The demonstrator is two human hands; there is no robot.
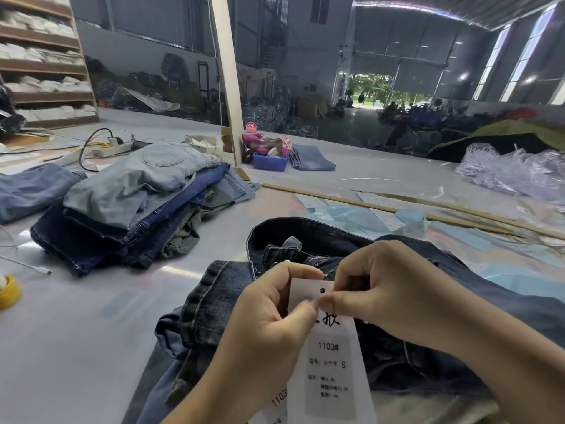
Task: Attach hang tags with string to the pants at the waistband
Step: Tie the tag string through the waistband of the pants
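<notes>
Both hands pinch a hang tag over dark jeans

The left hand (269,313) and right hand (388,289) pinch the white tag (331,356) above the near jeans (220,289); the glossy grey table (76,332) holds folded jeans (131,203) far left, in a big warehouse hall.

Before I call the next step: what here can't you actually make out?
Head view only:
- String: not visible; too thin, or hidden by the fingertips at the tag hole.
- Waistband loop: covered by the right hand.
- Second tag: mostly behind the left hand.
- Tag's lower print: blurred.
</notes>
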